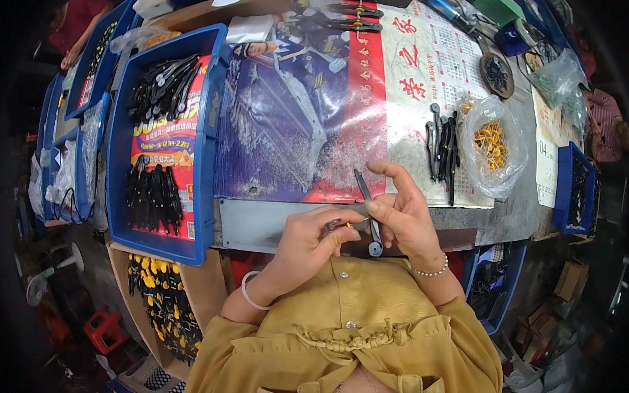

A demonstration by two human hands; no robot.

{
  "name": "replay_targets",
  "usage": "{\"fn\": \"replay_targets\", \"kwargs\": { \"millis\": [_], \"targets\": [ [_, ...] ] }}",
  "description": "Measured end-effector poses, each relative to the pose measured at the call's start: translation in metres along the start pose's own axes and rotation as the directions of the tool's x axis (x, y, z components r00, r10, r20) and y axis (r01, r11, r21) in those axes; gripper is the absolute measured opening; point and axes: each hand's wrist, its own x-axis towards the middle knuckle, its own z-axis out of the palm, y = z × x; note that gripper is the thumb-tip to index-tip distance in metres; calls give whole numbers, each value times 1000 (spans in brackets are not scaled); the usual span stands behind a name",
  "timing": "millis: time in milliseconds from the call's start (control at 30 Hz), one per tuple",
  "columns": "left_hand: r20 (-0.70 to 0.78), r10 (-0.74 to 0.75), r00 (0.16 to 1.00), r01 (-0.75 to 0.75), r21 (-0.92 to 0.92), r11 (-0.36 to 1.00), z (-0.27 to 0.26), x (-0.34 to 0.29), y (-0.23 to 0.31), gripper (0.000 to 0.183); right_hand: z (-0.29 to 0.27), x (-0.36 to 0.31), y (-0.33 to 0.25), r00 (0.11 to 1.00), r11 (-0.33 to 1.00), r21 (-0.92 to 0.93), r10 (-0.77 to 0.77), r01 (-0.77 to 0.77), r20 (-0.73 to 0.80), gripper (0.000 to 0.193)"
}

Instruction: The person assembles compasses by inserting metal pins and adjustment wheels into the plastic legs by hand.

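My left hand (313, 236) is closed in front of my chest. Between its thumb and fingers is a small part with a yellow end (349, 225), and a dark piece shows in the curl of the fingers. My right hand (409, 215) pinches a long black tool part (367, 188) with a round eye at its lower end; the index finger stretches out away from it. The two hands nearly meet, with the small part close to the black one. Ahead of my right hand lie several black tool parts (443, 149) beside a clear plastic bag of small yellow parts (495, 146).
On the left stands a blue tray (213, 134) with black tools in two heaps. Below it is a cardboard box (211, 279) of yellow-and-black pieces. A round dish of dark bits (497, 74) sits far right. More black tools (355, 18) lie at the far edge. Other people are nearby.
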Motion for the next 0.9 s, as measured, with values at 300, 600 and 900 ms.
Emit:
{"fn": "replay_targets", "kwargs": {
  "millis": [300,600,900],
  "targets": [
    [-260,-19,965,-77,-356,931,-7,-6,-17,15,-23,9,3,811,989,-123,141,-85,568,55],
    [-150,342,928,-309,207,928,-4,0,-16,21,-27,5,1,810,980,-50,-131,194,571,32],
    [-107,462,881,-392,383,836,1,-1,-14,33,-16,-11,-10,989,996,-93,6,8,151,19]
  ]
}}
